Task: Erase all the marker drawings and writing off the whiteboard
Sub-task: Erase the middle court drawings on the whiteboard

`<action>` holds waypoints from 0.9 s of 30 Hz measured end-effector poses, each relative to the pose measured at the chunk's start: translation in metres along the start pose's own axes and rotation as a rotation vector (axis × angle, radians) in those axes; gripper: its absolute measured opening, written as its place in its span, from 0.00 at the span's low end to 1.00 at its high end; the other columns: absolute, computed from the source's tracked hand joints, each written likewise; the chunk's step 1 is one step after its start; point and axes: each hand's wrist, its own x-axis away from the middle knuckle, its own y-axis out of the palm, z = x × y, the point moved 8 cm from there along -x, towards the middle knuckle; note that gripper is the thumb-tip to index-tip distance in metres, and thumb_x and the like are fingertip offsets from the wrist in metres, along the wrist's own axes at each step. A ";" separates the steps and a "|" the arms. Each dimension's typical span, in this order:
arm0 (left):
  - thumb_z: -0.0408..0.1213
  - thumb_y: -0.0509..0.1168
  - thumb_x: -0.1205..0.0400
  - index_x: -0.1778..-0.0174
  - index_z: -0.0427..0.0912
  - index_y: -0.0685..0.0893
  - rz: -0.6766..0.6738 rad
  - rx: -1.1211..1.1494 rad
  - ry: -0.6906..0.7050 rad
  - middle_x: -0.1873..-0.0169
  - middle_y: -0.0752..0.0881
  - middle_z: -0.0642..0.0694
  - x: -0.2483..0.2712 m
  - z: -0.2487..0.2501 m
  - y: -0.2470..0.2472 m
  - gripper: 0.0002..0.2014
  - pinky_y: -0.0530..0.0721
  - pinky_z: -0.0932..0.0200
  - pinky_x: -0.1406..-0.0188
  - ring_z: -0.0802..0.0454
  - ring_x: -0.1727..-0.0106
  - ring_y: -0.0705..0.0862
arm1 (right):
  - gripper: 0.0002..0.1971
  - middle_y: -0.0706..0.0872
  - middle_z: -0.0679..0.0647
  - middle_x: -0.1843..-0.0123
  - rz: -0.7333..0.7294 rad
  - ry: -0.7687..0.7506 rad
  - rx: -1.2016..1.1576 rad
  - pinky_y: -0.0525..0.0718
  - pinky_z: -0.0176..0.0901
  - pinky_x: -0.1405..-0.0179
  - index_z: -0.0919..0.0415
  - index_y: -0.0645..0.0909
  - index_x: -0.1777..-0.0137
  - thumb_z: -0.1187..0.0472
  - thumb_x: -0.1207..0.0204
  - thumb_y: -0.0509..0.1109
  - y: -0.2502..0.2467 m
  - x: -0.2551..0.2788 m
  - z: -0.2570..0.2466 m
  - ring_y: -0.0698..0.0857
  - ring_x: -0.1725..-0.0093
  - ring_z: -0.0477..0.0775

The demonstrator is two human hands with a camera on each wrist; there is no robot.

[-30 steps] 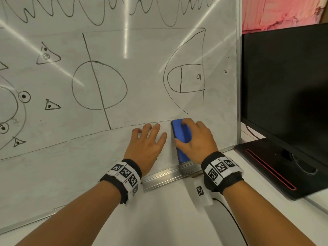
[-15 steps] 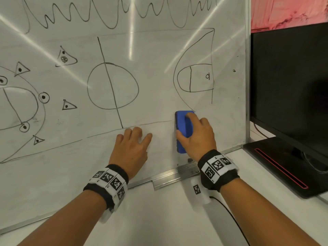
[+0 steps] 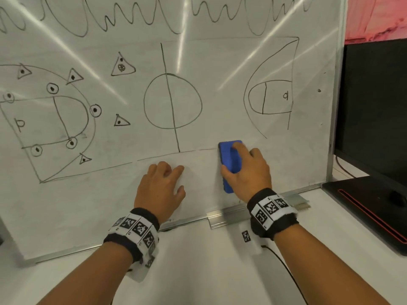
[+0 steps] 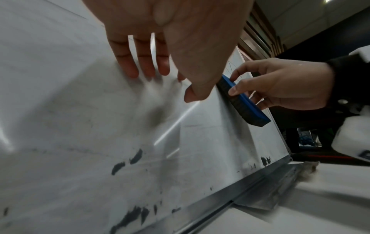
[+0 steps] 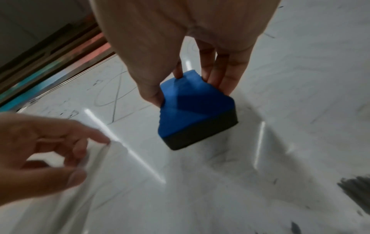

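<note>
right hand fingers curled round blue eraser, felt flat on whiteboard near lower right corner, at court baseline's end, to wipe | left hand holds nothing, fingers spread on board, likely bracing | drawings mostly unerased

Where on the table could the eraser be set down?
The white table shows bare between the two forearms, in front of the whiteboard's metal ledge. To the right, the monitor base crowds it. The right hand grips the eraser.
</note>
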 end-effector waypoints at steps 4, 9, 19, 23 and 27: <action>0.46 0.75 0.27 0.32 0.47 0.83 0.021 -0.061 -0.046 0.45 0.79 0.42 0.006 -0.009 -0.005 0.26 0.83 0.44 0.55 0.40 0.43 0.74 | 0.30 0.72 0.51 0.51 -0.055 -0.101 0.038 0.85 0.48 0.60 0.44 0.69 0.26 0.43 0.26 0.73 0.014 0.008 -0.020 0.78 0.56 0.54; 0.47 0.74 0.28 0.28 0.47 0.81 -0.013 -0.140 -0.078 0.34 0.75 0.37 0.018 -0.014 -0.003 0.31 0.79 0.35 0.44 0.35 0.33 0.70 | 0.30 0.72 0.51 0.51 -0.020 -0.052 -0.002 0.86 0.50 0.58 0.43 0.71 0.26 0.43 0.28 0.73 0.014 0.007 -0.013 0.78 0.56 0.55; 0.44 0.73 0.31 0.20 0.47 0.71 -0.061 -0.171 -0.088 0.24 0.67 0.34 0.030 -0.014 0.009 0.41 0.74 0.28 0.34 0.31 0.23 0.64 | 0.30 0.72 0.50 0.51 -0.045 -0.115 0.030 0.85 0.47 0.57 0.43 0.71 0.27 0.43 0.27 0.74 0.015 0.005 -0.027 0.77 0.56 0.52; 0.44 0.73 0.32 0.19 0.46 0.71 -0.075 -0.171 -0.079 0.24 0.67 0.33 0.030 -0.015 0.010 0.41 0.75 0.29 0.35 0.30 0.23 0.65 | 0.32 0.71 0.50 0.51 -0.158 -0.199 0.071 0.86 0.50 0.55 0.45 0.70 0.25 0.43 0.28 0.74 0.030 0.018 -0.037 0.76 0.55 0.52; 0.44 0.73 0.33 0.20 0.47 0.71 -0.081 -0.184 -0.056 0.24 0.66 0.34 0.030 -0.016 0.009 0.42 0.76 0.30 0.35 0.31 0.24 0.66 | 0.30 0.71 0.50 0.51 -0.048 -0.139 0.033 0.85 0.47 0.58 0.44 0.71 0.27 0.42 0.28 0.74 0.019 0.004 -0.039 0.77 0.56 0.53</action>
